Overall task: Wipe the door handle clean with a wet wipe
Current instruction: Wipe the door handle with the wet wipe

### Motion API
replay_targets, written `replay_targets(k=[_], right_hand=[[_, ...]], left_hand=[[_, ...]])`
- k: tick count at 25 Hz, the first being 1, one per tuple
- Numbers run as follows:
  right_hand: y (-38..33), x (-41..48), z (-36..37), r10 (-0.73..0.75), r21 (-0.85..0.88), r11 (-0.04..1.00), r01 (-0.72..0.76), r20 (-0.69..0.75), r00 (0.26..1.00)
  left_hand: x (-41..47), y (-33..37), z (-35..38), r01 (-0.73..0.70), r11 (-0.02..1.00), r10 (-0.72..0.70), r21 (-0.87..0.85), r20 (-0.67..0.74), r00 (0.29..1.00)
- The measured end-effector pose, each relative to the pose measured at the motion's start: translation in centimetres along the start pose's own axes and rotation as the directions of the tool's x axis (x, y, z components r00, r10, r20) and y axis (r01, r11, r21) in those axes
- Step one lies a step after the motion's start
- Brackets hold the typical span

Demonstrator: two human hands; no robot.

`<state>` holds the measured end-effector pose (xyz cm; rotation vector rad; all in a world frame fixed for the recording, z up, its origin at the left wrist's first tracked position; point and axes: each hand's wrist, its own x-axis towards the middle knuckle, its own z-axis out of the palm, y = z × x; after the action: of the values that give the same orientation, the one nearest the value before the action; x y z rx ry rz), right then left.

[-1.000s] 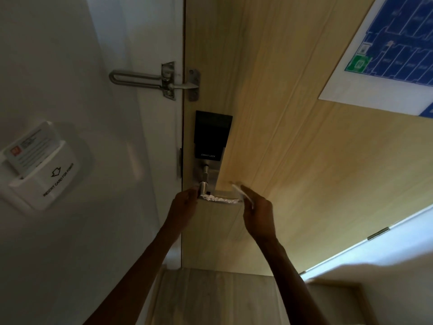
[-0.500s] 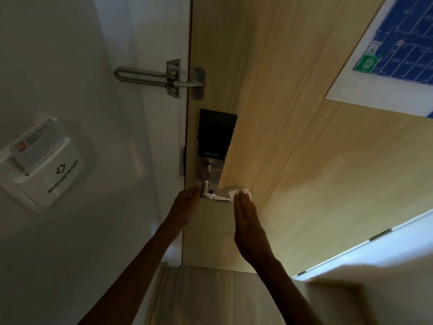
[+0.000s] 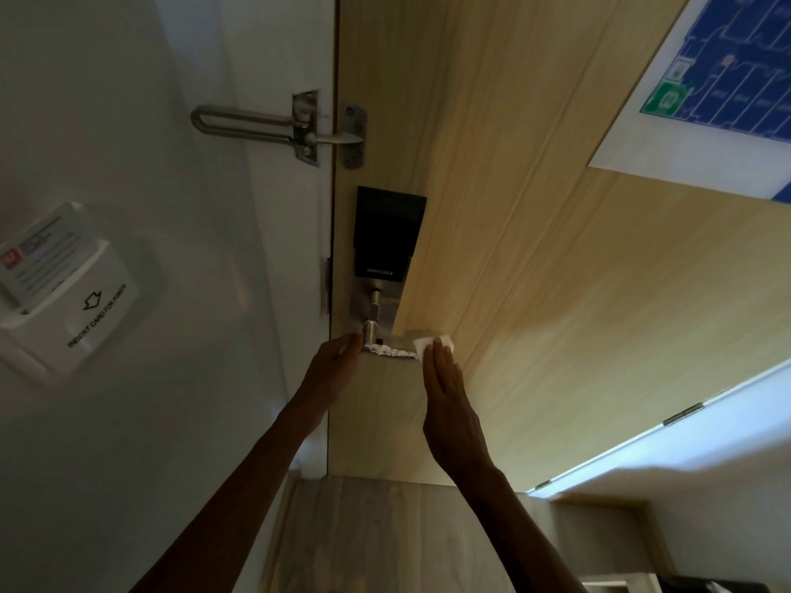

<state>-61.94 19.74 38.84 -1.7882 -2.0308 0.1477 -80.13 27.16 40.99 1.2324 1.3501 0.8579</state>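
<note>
at the lever's free end, the right hand (image 3: 445, 404) pressed the wet wipe (image 3: 430, 343) flat, fingers together. left hand (image 3: 338, 361) steadied the door handle (image 3: 391, 348) near its pivot; its grip i could not tell. wipe looked limp and light, best pinched around the rigid lever.

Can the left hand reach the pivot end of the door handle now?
Probably yes. The left hand is already at the pivot end of the door handle, and nothing lies between; the right hand and wet wipe occupy the far end.

Shiny metal door handle (image 3: 391, 349), matt wood-grain door (image 3: 535, 293) (pale), soft white wet wipe (image 3: 428, 345)
</note>
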Motion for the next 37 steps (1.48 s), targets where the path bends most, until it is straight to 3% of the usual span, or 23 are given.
replay_targets(k=[9,16,22,37], right_hand=[[0.4,1.5,-2.5,-0.026,0.047,0.999,0.022,0.066,0.997],[2.0,6.4,-5.8,0.011,0.157,0.985,-0.067,0.336,0.942],[1.7,7.7,-6.2,0.006,0.155,0.985,-0.077,0.415,0.910],[1.9,6.4,-5.2,-0.056,0.184,0.983,0.002,0.288,0.956]], left_hand=[[-1.0,1.0,-0.3,-0.075,0.991,0.074,0.108,0.012,0.997],[-1.2,2.1,-0.8,-0.130,0.959,0.117,0.252,0.066,0.991],[-1.4,2.2,-1.1,-0.128,0.961,0.105,0.245,0.106,0.989],[-0.6,1.6,-1.2,-0.108,0.977,0.085,0.185,0.128,0.988]])
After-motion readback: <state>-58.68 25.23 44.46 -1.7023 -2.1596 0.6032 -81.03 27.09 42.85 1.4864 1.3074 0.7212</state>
